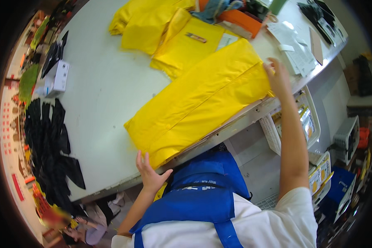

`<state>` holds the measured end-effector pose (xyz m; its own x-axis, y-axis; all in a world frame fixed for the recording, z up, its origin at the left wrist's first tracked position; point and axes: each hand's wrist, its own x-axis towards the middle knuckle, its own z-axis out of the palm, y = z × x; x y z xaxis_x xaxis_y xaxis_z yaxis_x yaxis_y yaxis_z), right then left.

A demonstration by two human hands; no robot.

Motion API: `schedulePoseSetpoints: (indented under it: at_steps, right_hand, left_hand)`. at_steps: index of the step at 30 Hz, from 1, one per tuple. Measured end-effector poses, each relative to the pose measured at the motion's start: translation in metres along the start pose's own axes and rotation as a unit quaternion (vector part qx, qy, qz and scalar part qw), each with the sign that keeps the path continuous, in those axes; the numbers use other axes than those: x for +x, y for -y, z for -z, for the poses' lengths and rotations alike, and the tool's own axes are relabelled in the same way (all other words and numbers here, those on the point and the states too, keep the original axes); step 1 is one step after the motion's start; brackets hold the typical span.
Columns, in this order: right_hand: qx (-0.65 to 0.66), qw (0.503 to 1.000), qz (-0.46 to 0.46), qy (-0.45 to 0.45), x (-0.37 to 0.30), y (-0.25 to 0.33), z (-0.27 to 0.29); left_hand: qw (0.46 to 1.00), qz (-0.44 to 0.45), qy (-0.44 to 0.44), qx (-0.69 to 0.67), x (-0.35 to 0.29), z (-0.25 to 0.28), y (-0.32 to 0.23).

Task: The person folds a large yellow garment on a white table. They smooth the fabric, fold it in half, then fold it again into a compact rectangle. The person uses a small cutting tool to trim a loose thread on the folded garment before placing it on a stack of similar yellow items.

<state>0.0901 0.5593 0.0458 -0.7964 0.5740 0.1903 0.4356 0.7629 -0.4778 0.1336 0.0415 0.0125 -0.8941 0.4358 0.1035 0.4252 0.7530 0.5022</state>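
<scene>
A long, folded piece of shiny yellow fabric (pixel 198 99) lies slantwise on the white table, with a seam running along its length and its near edge at the table's front. My left hand (pixel 151 172) is at its lower left corner, fingers spread and thumb apart, gripping nothing. At the fabric's right end, my right hand (pixel 278 77) has its fingers loosely bent and apart beside the edge; whether the fingertips touch it is hard to tell. Behind it lie more yellow fabric pieces (pixel 149 29), with small thread snips (pixel 196 37) on top.
Black fabric strips (pixel 49 140) hang over the table's left edge, near a white box (pixel 61 76). An orange box (pixel 239 22) and papers (pixel 293 49) occupy the far right. White baskets (pixel 273 134) with packages stand below the table. Another person (pixel 93 231) is at lower left.
</scene>
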Motion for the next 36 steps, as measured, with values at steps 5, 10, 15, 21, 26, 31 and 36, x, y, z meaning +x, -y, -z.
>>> schedulePoseSetpoints:
  at_steps: [5, 10, 15, 21, 26, 31, 36]
  right_hand:
    - [-0.049, 0.976, -0.177, 0.113, 0.048, -0.037, -0.044]
    - [-0.011, 0.998, -0.065, 0.013, 0.018, -0.022, -0.037]
    - [-0.131, 0.973, -0.160, 0.105, -0.009, -0.020, -0.030]
    - [-0.180, 0.980, 0.088, 0.006, -0.040, 0.034, -0.059]
    - [-0.303, 0.947, 0.042, 0.094, -0.063, 0.011, -0.112]
    - [-0.280, 0.955, 0.044, 0.083, -0.062, 0.011, -0.112]
    - [-0.030, 0.993, 0.071, 0.085, -0.062, 0.079, -0.083]
  left_hand:
    - [0.986, 0.141, -0.055, -0.070, 0.001, -0.032, 0.030]
    - [0.994, 0.108, -0.013, 0.024, -0.021, -0.024, 0.060]
    - [0.999, 0.040, 0.014, -0.022, 0.004, 0.020, 0.048]
    - [0.977, 0.033, 0.043, 0.205, 0.102, -0.016, 0.053]
    - [0.982, 0.023, 0.036, 0.185, 0.107, -0.049, 0.055]
    - [0.987, 0.020, -0.009, 0.161, 0.102, -0.045, 0.061]
    - [0.896, 0.394, -0.072, -0.192, 0.060, -0.016, 0.078]
